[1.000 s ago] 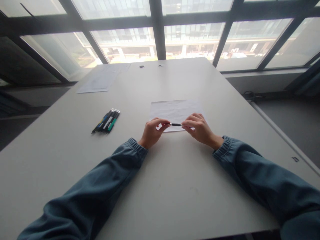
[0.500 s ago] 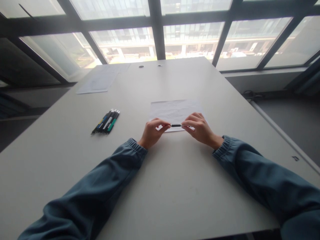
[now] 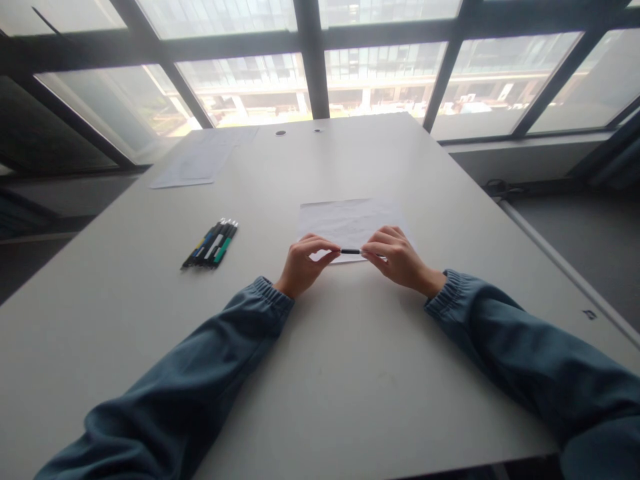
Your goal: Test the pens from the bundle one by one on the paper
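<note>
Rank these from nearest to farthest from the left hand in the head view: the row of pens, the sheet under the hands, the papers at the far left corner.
From the left hand:
1. Sheet under the hands, just beyond the fingers.
2. Row of pens, off to its left.
3. Papers at the far left corner, near the window.

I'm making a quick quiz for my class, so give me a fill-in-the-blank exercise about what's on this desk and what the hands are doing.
1. The left hand and the right hand both grip one black ____ between them.
2. Just behind the hands lies a white sheet of ____ on the table.
3. The bundle of pens lies to the ____ of the left hand.
4. Both sleeves are ____ in colour.

Missing words: pen; paper; left; blue
</note>
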A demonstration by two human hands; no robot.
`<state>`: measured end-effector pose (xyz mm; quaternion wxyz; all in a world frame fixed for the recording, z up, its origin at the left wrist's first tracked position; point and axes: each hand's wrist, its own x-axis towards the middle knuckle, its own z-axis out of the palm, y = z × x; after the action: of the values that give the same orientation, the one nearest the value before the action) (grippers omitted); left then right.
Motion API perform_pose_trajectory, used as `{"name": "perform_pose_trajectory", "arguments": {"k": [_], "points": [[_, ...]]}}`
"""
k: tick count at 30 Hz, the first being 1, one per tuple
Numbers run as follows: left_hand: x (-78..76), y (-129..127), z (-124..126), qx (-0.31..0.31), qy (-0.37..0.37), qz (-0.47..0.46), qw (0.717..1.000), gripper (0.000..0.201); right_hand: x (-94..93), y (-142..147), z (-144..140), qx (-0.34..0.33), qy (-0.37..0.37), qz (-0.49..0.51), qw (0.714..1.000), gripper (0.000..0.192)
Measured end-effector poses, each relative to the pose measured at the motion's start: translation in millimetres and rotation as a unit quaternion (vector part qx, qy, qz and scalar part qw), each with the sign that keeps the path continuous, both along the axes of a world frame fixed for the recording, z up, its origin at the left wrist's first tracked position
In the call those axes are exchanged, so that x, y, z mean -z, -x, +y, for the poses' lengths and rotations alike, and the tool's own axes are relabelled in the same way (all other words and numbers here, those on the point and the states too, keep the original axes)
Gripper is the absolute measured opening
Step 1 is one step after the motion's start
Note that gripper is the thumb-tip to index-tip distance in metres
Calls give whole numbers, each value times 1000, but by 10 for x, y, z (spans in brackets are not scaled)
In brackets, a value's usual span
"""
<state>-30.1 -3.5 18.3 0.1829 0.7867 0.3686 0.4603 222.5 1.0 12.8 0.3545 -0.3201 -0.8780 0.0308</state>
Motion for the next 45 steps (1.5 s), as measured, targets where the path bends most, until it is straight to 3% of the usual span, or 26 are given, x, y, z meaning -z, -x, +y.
{"name": "perform_pose_trajectory", "arguments": {"k": [17, 26, 29, 35, 45], "points": [[-2, -4, -1, 30, -32, 25, 999, 3, 40, 12, 10, -15, 24, -10, 1000, 22], [10, 10, 22, 0, -28, 36, 999, 49, 15, 11, 4, -11, 20, -18, 1000, 21], [5, 30, 27, -22, -3, 56, 998, 25, 25, 8, 9, -10, 16, -17, 1000, 21], [20, 54, 41, -20, 43, 108, 993, 50, 20, 12, 2, -9, 13, -10, 1000, 22], [31, 47, 48, -3, 4, 88, 996, 29, 22, 8, 8, -10, 8, -9, 1000, 22]]}}
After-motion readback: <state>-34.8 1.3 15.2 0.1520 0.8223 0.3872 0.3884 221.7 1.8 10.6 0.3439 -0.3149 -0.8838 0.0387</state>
